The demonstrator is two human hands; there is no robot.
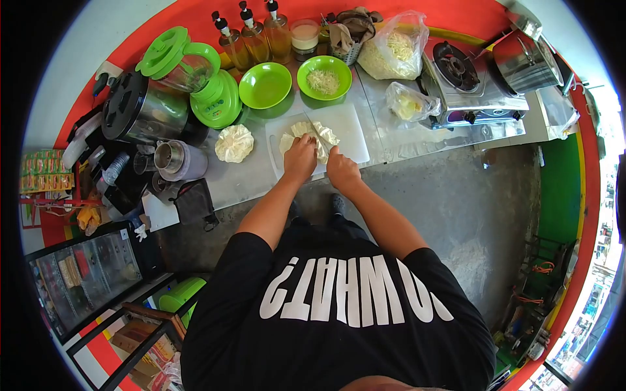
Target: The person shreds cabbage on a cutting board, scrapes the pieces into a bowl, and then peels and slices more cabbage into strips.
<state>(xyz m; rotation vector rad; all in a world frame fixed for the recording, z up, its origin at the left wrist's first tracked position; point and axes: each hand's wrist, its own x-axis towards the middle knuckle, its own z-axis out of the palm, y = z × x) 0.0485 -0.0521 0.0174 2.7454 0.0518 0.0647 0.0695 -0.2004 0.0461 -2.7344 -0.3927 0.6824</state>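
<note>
on the white rectangular cutting board [354, 133], my left hand [301, 156] clamps pale ruffled cabbage [330, 135], my right hand [343, 172] a long silvery knife [316, 130]; loose layers could slip, cutting me.

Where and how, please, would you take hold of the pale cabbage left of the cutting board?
I would grip the cabbage around its sides, the left hand coming from above, as it looks roundish without a handle, its top is uncovered, and the green blender stands just behind.

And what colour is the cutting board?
The cutting board is white, seen best in the head view.
</note>
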